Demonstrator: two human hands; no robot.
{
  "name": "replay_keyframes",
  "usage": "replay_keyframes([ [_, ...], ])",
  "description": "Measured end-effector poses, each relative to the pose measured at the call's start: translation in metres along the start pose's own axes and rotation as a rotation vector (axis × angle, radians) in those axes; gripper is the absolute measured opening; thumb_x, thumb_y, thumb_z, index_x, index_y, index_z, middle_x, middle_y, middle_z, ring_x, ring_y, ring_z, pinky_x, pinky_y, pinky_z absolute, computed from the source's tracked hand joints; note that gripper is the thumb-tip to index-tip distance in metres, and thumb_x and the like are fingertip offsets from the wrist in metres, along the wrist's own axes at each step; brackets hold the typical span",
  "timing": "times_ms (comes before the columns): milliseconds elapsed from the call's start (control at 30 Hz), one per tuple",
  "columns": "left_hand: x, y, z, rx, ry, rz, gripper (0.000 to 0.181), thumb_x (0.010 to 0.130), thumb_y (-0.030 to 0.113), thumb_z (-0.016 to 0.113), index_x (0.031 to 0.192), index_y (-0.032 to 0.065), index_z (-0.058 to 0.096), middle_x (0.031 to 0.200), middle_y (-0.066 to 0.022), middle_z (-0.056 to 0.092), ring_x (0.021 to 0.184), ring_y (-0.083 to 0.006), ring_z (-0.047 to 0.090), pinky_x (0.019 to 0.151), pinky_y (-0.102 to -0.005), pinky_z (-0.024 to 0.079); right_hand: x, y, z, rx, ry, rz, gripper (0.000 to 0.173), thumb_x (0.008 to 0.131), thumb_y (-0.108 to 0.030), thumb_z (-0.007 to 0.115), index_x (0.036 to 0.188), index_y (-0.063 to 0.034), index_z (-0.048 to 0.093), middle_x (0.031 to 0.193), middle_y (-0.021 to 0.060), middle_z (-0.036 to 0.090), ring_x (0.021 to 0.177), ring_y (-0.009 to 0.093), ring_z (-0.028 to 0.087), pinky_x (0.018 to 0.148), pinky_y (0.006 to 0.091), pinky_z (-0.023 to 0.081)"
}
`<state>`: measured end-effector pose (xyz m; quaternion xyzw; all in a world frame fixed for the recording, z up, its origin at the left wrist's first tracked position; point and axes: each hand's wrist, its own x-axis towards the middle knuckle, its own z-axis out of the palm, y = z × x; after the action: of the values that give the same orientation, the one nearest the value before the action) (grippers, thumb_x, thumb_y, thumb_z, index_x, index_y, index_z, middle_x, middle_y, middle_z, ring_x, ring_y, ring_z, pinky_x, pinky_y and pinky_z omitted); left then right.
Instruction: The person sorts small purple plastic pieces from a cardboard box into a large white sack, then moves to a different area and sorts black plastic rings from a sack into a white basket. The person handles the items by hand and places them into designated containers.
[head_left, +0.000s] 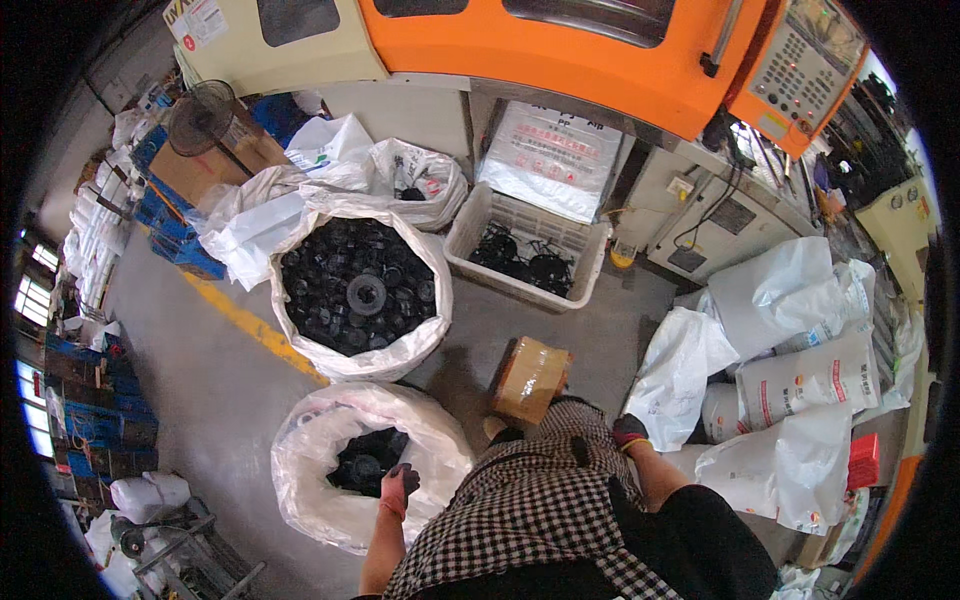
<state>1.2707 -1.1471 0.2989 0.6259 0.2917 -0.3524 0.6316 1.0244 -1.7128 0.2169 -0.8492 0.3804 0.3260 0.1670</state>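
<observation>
My left hand (399, 486), in a dark glove with a red cuff, is over the mouth of a white woven sack (300, 480). Its fingers look curled, and whether anything is in them is hidden. Black plastic parts (367, 469) lie inside that sack. My right hand (630, 429), gloved too, hangs beside my checked apron (525, 510) next to a white plastic bag (679, 375); its fingers are too dark to read. Ahead stands a larger white sack (442, 300) heaped with round black plastic parts (322, 277), a ring-shaped part (367, 295) on top.
A taped cardboard box (534, 379) sits by my feet. Beyond it a white plastic crate (525, 291) holds black pieces (547, 270) below an orange moulding machine (555, 67) with a control panel (806, 67). Filled sacks (802, 382) are piled at right; a fan (201, 118) stands far left.
</observation>
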Motion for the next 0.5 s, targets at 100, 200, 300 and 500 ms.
replay_keyframes([
  [100, 0.004, 0.035, -0.015, -0.022, 0.078, 0.038, 0.020, 0.092, 0.019, 0.061, 0.105, 0.0043, 0.064, 0.081, -0.0093, 0.067, 0.066, -0.0209, 0.065, 0.059, -0.0324, 0.055, 0.000, -0.028, -0.029, -0.043, -0.111, -0.120, 0.046, 0.086, -0.043, 0.049, 0.110, -0.0085, 0.068, 0.119, 0.0247, 0.060, 0.111, 0.040, 0.057, 0.095, 0.0457, 0.046],
  [200, 0.018, 0.026, -0.030, 0.003, 0.131, 0.023, 0.016, 0.091, 0.020, 0.062, 0.099, 0.0064, 0.065, 0.075, -0.0062, 0.065, 0.060, -0.0175, 0.062, 0.052, -0.0290, 0.051, 0.020, -0.061, -0.051, 0.231, -0.073, 0.118, 0.049, 0.085, -0.042, 0.050, 0.120, -0.0099, 0.062, 0.125, 0.0221, 0.058, 0.114, 0.039, 0.056, 0.096, 0.0466, 0.045],
  [300, 0.051, -0.020, -0.056, -0.084, 0.065, 0.023, 0.017, 0.089, 0.021, 0.064, 0.096, 0.0055, 0.067, 0.072, -0.0043, 0.063, 0.058, -0.0150, 0.060, 0.051, -0.0282, 0.050, 0.086, -0.118, -0.080, 0.196, -0.088, 0.067, 0.055, 0.085, -0.044, 0.051, 0.128, -0.0097, 0.055, 0.131, 0.0180, 0.055, 0.117, 0.037, 0.054, 0.097, 0.0481, 0.044],
  [500, 0.041, 0.048, 0.039, 0.571, 0.413, 0.081, 0.038, 0.084, 0.034, 0.064, 0.105, 0.0026, 0.069, 0.101, -0.0179, 0.069, 0.097, -0.0331, 0.065, 0.086, -0.0402, 0.049, 0.247, -0.255, -0.155, 0.078, 0.054, -0.361, 0.050, 0.089, -0.043, 0.047, 0.124, -0.0084, 0.056, 0.123, 0.0191, 0.059, 0.112, 0.037, 0.057, 0.092, 0.0474, 0.047],
])
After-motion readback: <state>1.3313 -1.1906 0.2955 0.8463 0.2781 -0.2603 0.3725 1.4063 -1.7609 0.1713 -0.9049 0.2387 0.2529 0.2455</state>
